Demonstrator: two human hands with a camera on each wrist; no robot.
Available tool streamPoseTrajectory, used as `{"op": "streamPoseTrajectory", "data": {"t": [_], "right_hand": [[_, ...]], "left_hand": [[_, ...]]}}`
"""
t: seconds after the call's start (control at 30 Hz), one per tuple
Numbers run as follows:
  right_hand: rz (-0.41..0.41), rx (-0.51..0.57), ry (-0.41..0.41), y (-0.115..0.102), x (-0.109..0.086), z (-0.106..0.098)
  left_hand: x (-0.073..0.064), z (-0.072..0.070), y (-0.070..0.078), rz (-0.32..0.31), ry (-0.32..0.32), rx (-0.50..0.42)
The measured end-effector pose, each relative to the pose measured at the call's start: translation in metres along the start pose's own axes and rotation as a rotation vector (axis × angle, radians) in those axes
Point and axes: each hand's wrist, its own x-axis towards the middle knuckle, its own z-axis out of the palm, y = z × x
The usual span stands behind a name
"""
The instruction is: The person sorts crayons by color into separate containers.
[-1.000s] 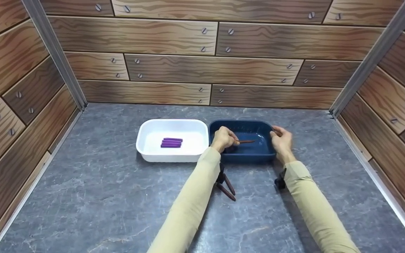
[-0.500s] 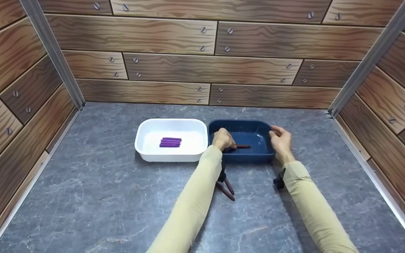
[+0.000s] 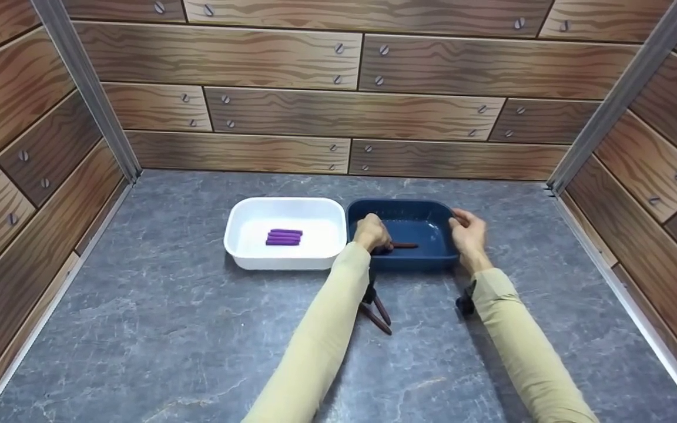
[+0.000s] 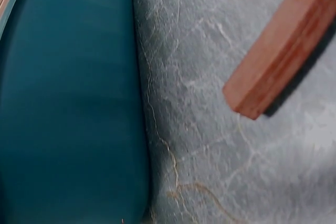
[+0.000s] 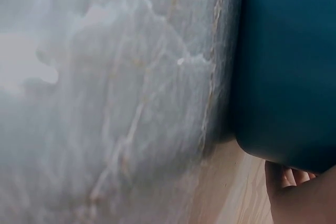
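My left hand (image 3: 373, 232) reaches over the left part of the dark blue tray (image 3: 426, 258) and pinches the left end of a brown stick (image 3: 406, 245), which lies low in the tray. At the tray's right end, my right hand (image 3: 469, 234) grips the rim, its thumb near the corner; the right wrist view catches part of that hand (image 5: 302, 198) against the tray's outer wall (image 5: 289, 77). Two more brown sticks (image 3: 378, 320) lie on the table, partly hidden by the left wrist. One stick (image 4: 278, 51) shows up close in the left wrist view.
A white tray (image 3: 282, 264) stands directly left of the blue one, with several purple sticks (image 3: 284, 237) lying side by side in it. Both rest on a grey marbled table (image 3: 168, 329). Wood-patterned walls (image 3: 285, 111) enclose the back and sides.
My left hand has lowered the brown stick toward the near side of the blue tray's floor. My right hand keeps its hold on the rim.
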Motion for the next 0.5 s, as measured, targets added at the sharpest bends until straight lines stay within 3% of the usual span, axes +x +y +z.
{"op": "streamPoseTrajectory", "data": {"t": [0.27, 0.5], "right_hand": [[-0.01, -0.028, -0.005, 0.0017, -0.0013, -0.0007], [-0.004, -0.035, -0.002, 0.0011, -0.0012, -0.0009]], "left_hand": [[-0.0003, 0.0004, -0.0008, 0.006, -0.023, -0.044], [-0.003, -0.0076, -0.0018, 0.146, -0.014, -0.068]]}}
